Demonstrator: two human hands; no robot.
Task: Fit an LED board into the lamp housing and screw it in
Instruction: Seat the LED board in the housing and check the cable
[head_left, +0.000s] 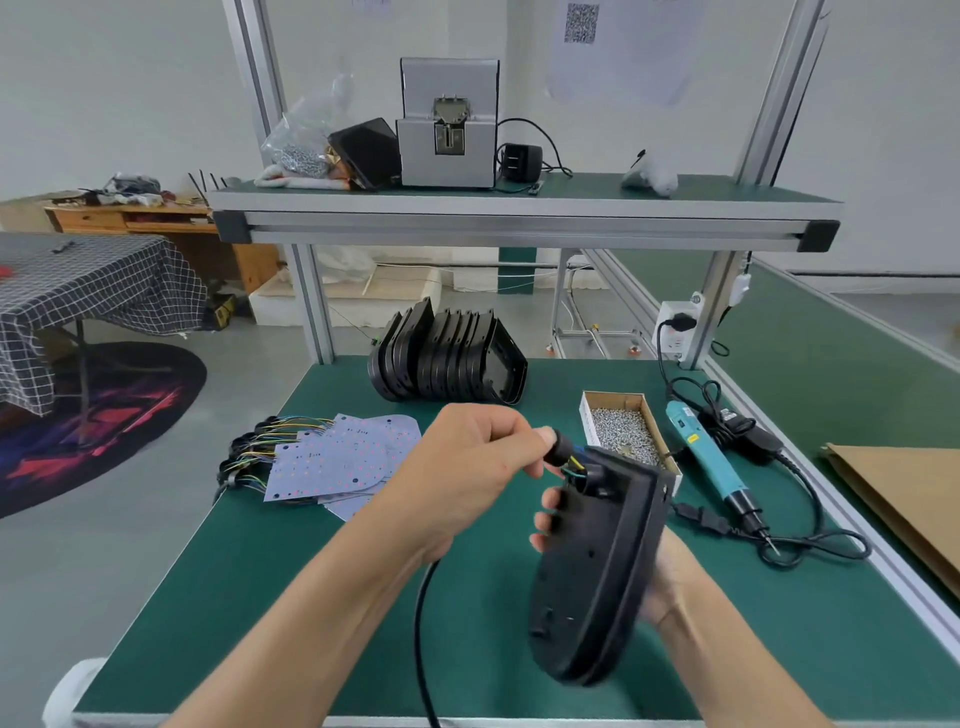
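A: While the housing (597, 561) is up off the table (322, 597), I log the grip. Right hand (670, 582) cradles it from behind, on edge, back face toward the camera; right fingers (550, 501) curl round the left rim and are clamped on it. I judge it is held this way so the cable hole at its top faces the left hand.

B: And the left hand (467, 467)?

A: Its fingers are curled together and pinch a black plug (558, 447) at the housing's top end. Coloured wires (574, 465) run from the plug into the hole. My reading: the board's lead is being drawn out through the back.

B: Is the board itself visible?

A: Not the one in hand. If it is in, it sits on the far face, hidden. Cannot tell whether it is seated. Spare boards (337, 457) lie fanned on the table to the left, leads pointing away from me.

B: Why are the other things where they are?

A: The stack of housings (447, 358) stands at the table's back, between the two supplies. The screw box (621, 428) is just behind the held housing, and the driver (711, 457) lies right of the box, tip toward me. Both on the right side, probably so the right hand takes them once the housing is set down.

B: Stage?

A: Judged early: lead threading. No screw picked up, driver untouched.

B: Risk?

A: A hard pull could strain the wires at the hole's edge. A black cable (421, 639) hangs under the left wrist; its source is not visible.
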